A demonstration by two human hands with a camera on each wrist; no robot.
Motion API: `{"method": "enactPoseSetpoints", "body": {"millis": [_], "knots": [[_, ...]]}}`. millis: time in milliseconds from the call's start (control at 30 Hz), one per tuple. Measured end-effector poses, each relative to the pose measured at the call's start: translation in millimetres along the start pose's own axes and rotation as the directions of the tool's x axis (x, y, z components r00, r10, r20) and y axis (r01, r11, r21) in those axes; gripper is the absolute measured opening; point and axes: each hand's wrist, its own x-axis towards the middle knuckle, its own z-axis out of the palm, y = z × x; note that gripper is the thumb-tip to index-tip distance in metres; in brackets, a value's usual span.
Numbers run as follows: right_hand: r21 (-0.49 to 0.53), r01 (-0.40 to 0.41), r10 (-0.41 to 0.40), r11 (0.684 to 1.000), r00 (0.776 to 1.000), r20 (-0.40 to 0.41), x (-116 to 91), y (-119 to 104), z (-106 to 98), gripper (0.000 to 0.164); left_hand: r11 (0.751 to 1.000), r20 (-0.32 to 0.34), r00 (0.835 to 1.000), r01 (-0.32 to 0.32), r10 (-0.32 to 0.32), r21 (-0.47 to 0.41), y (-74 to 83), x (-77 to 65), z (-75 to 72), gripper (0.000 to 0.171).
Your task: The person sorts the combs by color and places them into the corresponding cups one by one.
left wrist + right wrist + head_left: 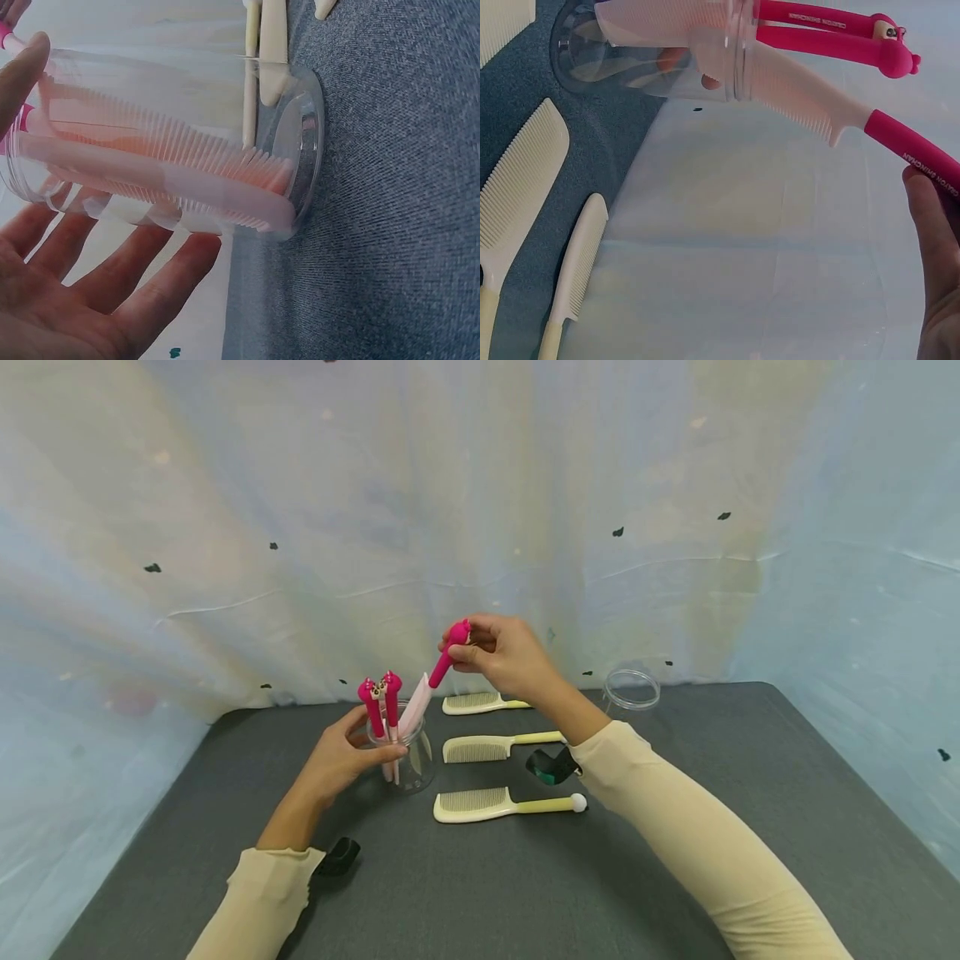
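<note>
My right hand point(517, 656) pinches the bright pink handle of a comb point(915, 146). This comb slants, its pale pink toothed end inside the mouth of a clear jar point(417, 770). Around the jar's near left side, my left hand point(337, 762) grips it, thumb at the rim and fingers along the wall. Two more pink-handled combs point(392, 697) stand in the jar, handles up with small figure heads on top. Through the wall, the left wrist view shows their pale pink teeth point(150, 165) near the bottom.
Three cream combs with yellow handles lie in a column right of the jar: a near one point(472, 806), a middle one point(476, 749) and a far one point(472, 702). A clear round lid point(633, 703) is at the back right of the dark grey table point(480, 893). A pale curtain point(480, 527) hangs behind.
</note>
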Motion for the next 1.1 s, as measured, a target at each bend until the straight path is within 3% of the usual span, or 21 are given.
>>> {"method": "enactPoseSetpoints", "body": {"millis": [233,500,933,1100], "knots": [[-0.084,0.002,0.0,0.996,1.0,0.031,2,0,10,0.023,1.0,0.011,1.0,0.004,-0.004,-0.013,0.8,-0.1,-0.8,0.091],[-0.104,-0.012,0.02,0.995,0.997,0.081,6,5,23,0.019,1.0,0.008,1.0,0.016,-0.016,-0.005,0.0,0.5,-1.3,0.093],[-0.247,0.013,0.023,0.969,0.99,0.142,4,14,38,0.023,1.0,0.006,1.0,-0.019,0.019,-0.022,-3.6,0.0,-0.8,0.087],[-0.253,0.02,0.023,0.967,0.986,0.167,2,21,43,0.024,0.999,0.006,1.0,-0.015,0.015,-0.037,-5.9,-0.1,-0.8,0.089]]}}
